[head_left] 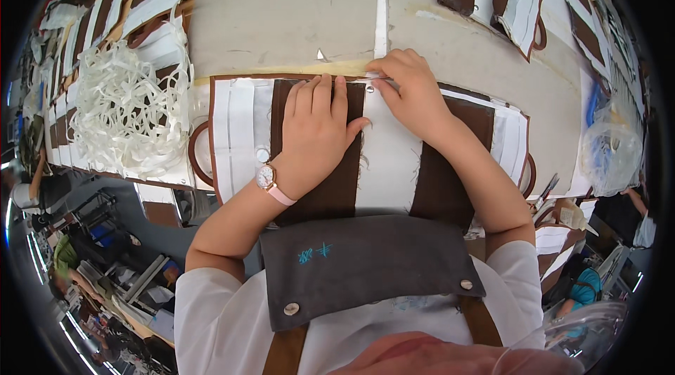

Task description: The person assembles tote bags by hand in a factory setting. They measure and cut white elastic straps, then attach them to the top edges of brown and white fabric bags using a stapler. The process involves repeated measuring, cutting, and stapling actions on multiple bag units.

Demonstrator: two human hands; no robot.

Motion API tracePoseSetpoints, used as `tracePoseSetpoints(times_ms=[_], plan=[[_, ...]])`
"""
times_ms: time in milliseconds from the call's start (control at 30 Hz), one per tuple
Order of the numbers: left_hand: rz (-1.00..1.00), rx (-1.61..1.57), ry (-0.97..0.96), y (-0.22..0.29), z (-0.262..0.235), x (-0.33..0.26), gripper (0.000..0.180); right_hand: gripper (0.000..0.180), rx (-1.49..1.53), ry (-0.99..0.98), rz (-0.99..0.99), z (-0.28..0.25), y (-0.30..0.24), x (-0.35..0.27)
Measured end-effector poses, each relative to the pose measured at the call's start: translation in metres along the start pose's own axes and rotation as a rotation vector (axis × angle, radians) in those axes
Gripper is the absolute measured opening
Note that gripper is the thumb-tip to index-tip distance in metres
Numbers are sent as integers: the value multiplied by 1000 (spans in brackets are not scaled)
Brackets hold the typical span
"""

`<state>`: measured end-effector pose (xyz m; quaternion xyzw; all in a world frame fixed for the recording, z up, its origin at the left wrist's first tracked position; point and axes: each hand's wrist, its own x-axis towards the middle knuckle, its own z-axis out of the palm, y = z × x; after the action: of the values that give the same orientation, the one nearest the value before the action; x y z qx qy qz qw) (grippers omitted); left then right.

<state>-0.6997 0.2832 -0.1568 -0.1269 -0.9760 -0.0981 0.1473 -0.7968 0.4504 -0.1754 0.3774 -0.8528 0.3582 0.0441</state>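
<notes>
A brown-and-white striped fabric bag piece (390, 164) lies flat on the table in front of me, with brown edging and a brown loop handle at each side. My left hand (313, 118) rests flat on its brown stripe, fingers stretched toward the far edge and thumb out. At that far edge, just right of my left fingertips, my right hand (415, 97) is closed in a pinch. Between its thumb and forefinger shows a thin pale strip (384, 78), too small to tell its kind. A small round metal stud (370, 90) sits just below the pinch.
A heap of tangled white ribbon (130, 111) lies on the left of the table. More bag pieces (517, 5) lie at the far right and far left. A clear plastic bag (612, 146) and scissors (548, 188) are at the right edge. Grey boards (281, 23) cover the tabletop.
</notes>
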Motion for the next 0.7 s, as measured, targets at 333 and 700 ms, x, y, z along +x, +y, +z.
tracePoseSetpoints(times_ms=[333,700], plan=[[-11,-298,44,-5,0,11,51,19,-337,-101,-358,0,-12,-14],[36,-153,56,-4,11,11,41,9,39,-110,30,-32,18,-10]])
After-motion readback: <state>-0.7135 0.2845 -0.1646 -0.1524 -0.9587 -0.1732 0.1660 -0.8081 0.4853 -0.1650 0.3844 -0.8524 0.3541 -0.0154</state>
